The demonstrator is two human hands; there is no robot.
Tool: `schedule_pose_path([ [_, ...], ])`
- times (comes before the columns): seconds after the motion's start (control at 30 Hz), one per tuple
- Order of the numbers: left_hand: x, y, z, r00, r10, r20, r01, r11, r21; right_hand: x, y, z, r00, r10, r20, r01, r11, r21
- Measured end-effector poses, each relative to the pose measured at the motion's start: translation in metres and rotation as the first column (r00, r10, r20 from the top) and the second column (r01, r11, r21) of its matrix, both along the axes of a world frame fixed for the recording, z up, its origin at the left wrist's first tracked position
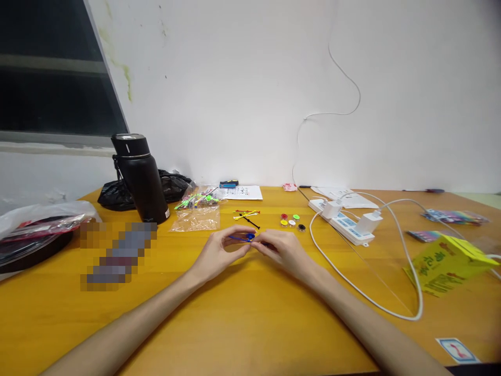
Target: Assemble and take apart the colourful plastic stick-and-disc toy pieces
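My left hand (219, 253) and my right hand (282, 249) meet over the middle of the yellow wooden table (242, 324). Both pinch a small blue plastic piece (246, 237), a thin stick with a round blue cap at its end. The left fingers curl round the stick; the right fingertips close on the cap end. Just beyond lie loose red, yellow and black sticks (247, 215) and several small coloured round caps (291, 220).
A black flask (141, 177) stands at the left before a black bag (172, 185). A clear bag of coloured sticks (197, 208) lies behind my hands. A white power strip (346, 222) with chargers and a looping cable (391, 308) lies right, beside a yellow packet (446, 263).
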State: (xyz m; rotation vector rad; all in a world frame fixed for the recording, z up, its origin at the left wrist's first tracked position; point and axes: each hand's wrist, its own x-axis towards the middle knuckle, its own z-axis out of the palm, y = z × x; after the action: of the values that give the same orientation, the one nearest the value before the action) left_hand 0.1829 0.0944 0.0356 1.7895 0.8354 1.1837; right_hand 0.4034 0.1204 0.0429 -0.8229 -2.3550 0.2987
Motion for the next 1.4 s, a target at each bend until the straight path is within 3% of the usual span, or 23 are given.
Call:
schedule_pose_path([
  [0.57,-0.003,0.002,0.001,1.0,0.023,0.009,-0.023,1.0,0.0,-0.001,-0.002,0.002,1.0,0.007,0.01,-0.007,1.0,0.005],
  [1.0,-0.004,0.002,0.0,1.0,0.012,-0.015,-0.012,1.0,0.02,-0.003,-0.002,-0.002,1.0,0.0,0.012,-0.001,0.993,0.115],
  [1.4,-0.013,0.006,0.001,0.991,0.077,-0.113,-0.074,0.997,0.026,-0.004,-0.003,0.003,0.993,-0.068,0.099,0.067,0.998,0.01],
])
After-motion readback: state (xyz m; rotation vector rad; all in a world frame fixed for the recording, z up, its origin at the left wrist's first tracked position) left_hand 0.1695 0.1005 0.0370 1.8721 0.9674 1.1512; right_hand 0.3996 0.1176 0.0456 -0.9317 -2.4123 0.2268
